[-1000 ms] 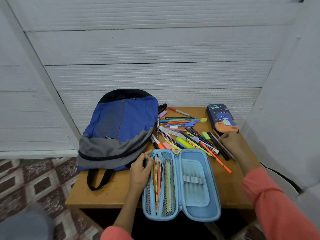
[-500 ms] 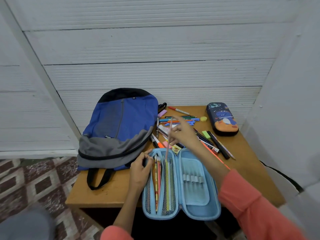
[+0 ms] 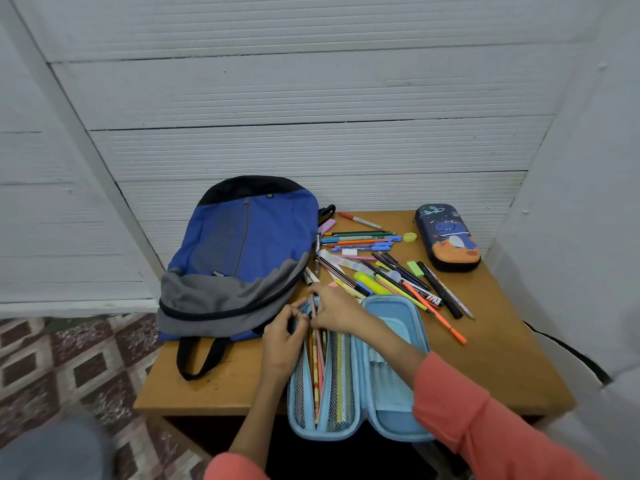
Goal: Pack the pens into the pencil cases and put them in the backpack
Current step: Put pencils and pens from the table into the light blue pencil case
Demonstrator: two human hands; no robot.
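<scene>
Now, right hand point(image 3: 334, 311): pinches pencil point(image 3: 312, 304) at mesh mouth of blue case point(image 3: 391, 320).
Left hand point(image 3: 282, 336): fingers curled, holding pocket edge.
Pile: loose pens point(image 3: 377, 268), 1 o'clock of case.
Risk: tip snagging mesh, pencil jamming.

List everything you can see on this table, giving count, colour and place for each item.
table: one, brown wood, by a white wall.
backpack: one, blue, grey and black, table's left.
open pencil case: one, light blue, front edge.
closed pencil case: one, dark blue and orange, far right.
loose pens and pencils: many, mixed colours, centre.
packed pencils: several, mixed colours, open case's mesh pocket.
eraser: one, green, pile's right edge.
left hand: one, pinches the mesh pocket's edge.
right hand: one, pinches a pink pencil at the pocket.
</scene>
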